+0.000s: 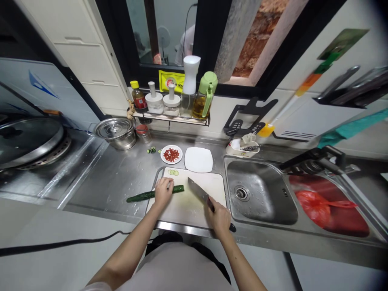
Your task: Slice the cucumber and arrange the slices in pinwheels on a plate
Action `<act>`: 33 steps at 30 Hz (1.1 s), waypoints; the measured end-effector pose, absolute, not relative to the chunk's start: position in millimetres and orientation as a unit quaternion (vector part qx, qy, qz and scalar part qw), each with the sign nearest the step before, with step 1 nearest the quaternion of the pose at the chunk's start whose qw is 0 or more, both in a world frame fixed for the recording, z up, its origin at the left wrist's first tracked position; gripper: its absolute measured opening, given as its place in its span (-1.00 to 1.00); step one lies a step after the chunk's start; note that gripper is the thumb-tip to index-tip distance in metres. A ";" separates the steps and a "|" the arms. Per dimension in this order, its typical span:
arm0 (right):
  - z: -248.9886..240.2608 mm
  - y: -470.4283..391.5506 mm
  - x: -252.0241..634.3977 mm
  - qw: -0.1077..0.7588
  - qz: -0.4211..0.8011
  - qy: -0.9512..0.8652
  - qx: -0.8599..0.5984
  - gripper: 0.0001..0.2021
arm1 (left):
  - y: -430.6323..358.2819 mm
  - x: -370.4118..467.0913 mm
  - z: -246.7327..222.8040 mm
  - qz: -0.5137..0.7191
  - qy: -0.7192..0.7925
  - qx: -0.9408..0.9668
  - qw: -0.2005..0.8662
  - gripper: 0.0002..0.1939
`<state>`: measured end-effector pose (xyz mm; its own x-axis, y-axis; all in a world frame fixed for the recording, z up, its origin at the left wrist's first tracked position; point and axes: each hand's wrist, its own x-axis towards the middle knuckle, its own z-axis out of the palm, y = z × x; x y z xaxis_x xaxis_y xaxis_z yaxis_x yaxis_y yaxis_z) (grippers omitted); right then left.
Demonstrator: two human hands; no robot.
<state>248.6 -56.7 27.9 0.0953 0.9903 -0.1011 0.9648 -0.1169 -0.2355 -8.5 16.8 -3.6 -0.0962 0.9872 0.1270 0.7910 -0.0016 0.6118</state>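
Observation:
My left hand (163,190) is wrapped over a long dark green cucumber (141,197), holding it down on the white cutting board (184,213). The cucumber's cut end shows to the right of the fingers, and its other end reaches past the board's left edge. My right hand (220,217) grips the handle of a large kitchen knife (197,189), whose blade points up and left over the board, apart from the cucumber. A few pale cucumber slices (173,172) lie near the board's top left corner.
Behind the board are a plate of chopped red pieces (171,154) and a white square plate (199,159). A lidded steel pot (117,132) stands at the back left. The sink (260,194) adjoins the board's right side; a red bag (313,208) lies in the far basin.

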 end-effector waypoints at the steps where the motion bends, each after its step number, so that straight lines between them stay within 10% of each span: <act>1: 28.1 -56.5 246.3 0.066 0.137 -0.648 -0.746 -0.64 | 11.1 -7.2 -5.2 0.281 0.661 0.675 0.169 -0.78; 33: 57.6 -43.2 179.8 -0.062 0.260 -0.671 -0.692 -0.70 | 19.0 -6.1 -29.9 0.238 0.520 0.803 0.167 -0.71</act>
<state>179.8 -43.2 57.6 -0.0351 0.8960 -0.4427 0.9602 -0.0925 -0.2634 -6.1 19.0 -29.9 0.3456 0.9148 0.2090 0.7558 -0.4034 0.5158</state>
